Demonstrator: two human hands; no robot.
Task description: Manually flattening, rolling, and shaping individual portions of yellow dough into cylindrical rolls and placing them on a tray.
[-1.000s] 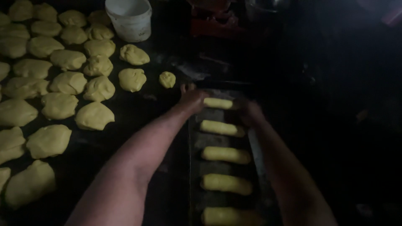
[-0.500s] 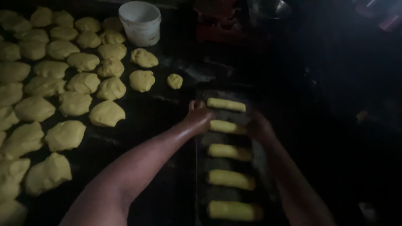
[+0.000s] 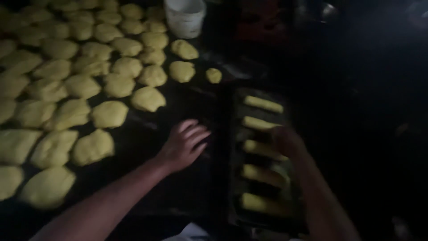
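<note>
My left hand (image 3: 183,145) lies flat with fingers spread on the dark worktop, just left of a dark baking tray (image 3: 233,147). The tray holds several yellow dough logs (image 3: 263,104) laid crosswise in a column. My right hand (image 3: 287,142) rests over the middle logs at the tray's right side; it is dim and blurred, and I cannot see whether it grips anything. Several yellow dough lumps (image 3: 110,114) cover the worktop to the left.
A white bucket (image 3: 184,17) stands at the far edge above the dough lumps. One small dough ball (image 3: 214,75) lies near the tray's far left corner. The right side of the scene is dark and unreadable.
My left hand has left the tray's far end and come down onto the worktop left of the tray. My right hand has drawn back toward the tray's middle.
</note>
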